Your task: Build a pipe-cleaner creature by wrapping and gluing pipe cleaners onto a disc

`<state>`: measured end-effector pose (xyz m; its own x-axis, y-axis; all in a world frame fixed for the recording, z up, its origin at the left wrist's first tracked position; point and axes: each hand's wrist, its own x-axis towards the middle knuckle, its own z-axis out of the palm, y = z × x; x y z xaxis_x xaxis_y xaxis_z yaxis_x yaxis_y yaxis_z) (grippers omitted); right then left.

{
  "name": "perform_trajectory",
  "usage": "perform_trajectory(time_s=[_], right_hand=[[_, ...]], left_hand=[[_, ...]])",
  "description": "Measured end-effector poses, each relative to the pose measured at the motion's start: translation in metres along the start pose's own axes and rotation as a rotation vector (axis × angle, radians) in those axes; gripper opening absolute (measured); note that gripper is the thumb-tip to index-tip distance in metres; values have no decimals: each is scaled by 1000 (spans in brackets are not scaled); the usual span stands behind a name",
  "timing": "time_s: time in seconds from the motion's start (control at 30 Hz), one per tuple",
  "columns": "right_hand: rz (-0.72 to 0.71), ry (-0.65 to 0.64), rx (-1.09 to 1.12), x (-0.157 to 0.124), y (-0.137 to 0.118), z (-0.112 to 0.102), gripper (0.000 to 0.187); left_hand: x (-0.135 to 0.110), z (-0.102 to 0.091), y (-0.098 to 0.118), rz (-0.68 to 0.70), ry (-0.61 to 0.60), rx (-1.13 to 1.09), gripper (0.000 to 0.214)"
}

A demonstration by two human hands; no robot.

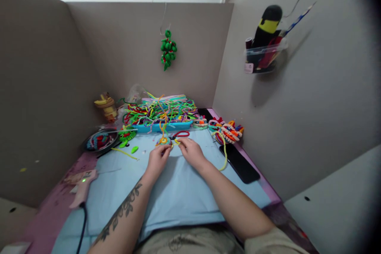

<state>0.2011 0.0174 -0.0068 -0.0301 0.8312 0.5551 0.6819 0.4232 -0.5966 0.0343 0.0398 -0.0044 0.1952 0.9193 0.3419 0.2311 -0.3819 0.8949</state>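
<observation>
My left hand point(159, 156) is closed in a pinch just below a small round coiled piece point(163, 141) of orange, yellow and teal fuzzy stems. Orange strands rise from this coil toward the tray behind it. To the right, my right hand point(192, 151) pinches a short yellow pipe cleaner point(176, 141) between thumb and fingers. Its lower end reaches the left fingertips, which seem to grip it too; the exact hold is small in view. Scissors with red handles point(182, 133) lie just behind the hands.
A blue tray point(149, 128) heaped with colourful pipe cleaners stands at the back. Finished woven pieces point(230, 131) and a black phone point(240, 164) lie right. At left are a pink glue gun point(85, 186) and a dark bowl point(86, 145). Grey partitions point(143, 47) surround the table.
</observation>
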Motion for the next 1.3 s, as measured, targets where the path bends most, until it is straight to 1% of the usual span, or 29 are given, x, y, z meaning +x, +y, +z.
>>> perform_trajectory(time_s=[0.1, 0.2, 0.27, 0.37, 0.43, 0.63, 0.7, 0.77, 0.83, 0.87, 0.9, 0.97, 1.03, 1.07, 1.1, 1.13, 1.17, 1.2, 1.23, 1.27, 1.3], right_hand=[[-26, -61, 37, -1, -3, 5, 17], [4, -89, 77, -2, -5, 8, 12], [27, -118, 107, -2, -5, 6, 11], [37, -188, 186, -3, -3, 1, 11], [45, -207, 233, -2, -3, -2, 11], [75, -172, 274, -2, -6, -2, 11], [77, -169, 252, -2, -6, -1, 11], [87, -139, 229, -2, -6, -1, 12], [100, -74, 219, -2, -4, -2, 11], [101, -40, 218, -2, -3, -3, 11], [97, -10, 219, -2, -3, -3, 10], [78, 36, 222, -2, -4, -4, 8], [62, 70, 235, -1, -7, -7, 8], [61, 91, 244, 0, -8, -8, 8], [68, 118, 254, 1, -9, -11, 8], [86, 154, 267, 2, -9, -13, 9], [115, 207, 283, 4, -9, -17, 11], [155, 274, 308, 5, -7, -20, 12], [200, 343, 345, 7, -5, -24, 13], [241, 400, 392, 8, -3, -26, 15], [273, 429, 444, 9, -2, -28, 16]], left_hand=[[-2, 2, 1, 70, -21, -7, 12], [-3, 2, 0, 118, -19, 24, 13], [-2, 1, -2, 123, -24, 36, 14], [1, -4, -4, 89, -77, -6, 15], [2, -6, -6, 57, -110, -50, 16], [4, -4, -9, -18, -129, -150, 21], [4, -2, -5, -36, -137, -183, 26], [4, -5, 1, -51, -119, -213, 30], [4, -18, 8, -49, -42, -160, 27], [3, -29, 9, -37, 9, -52, 23], [1, -43, 10, -29, 65, 104, 18], [-6, -79, 7, -29, 115, 485, 15], [-14, -117, 2, -92, 64, 851, 19], [-17, -132, -1, -144, 48, 968, 20], [-20, -144, -2, -175, 11, 1032, 21], [-21, -150, -2, -199, 1, 1057, 21], [-22, -150, -1, -207, -10, 1033, 20], [-23, -144, 2, -201, -21, 965, 19], [-23, -133, 7, -185, -39, 856, 17], [-23, -116, 13, -162, -53, 702, 15], [-24, -97, 20, -133, -66, 520, 15]])
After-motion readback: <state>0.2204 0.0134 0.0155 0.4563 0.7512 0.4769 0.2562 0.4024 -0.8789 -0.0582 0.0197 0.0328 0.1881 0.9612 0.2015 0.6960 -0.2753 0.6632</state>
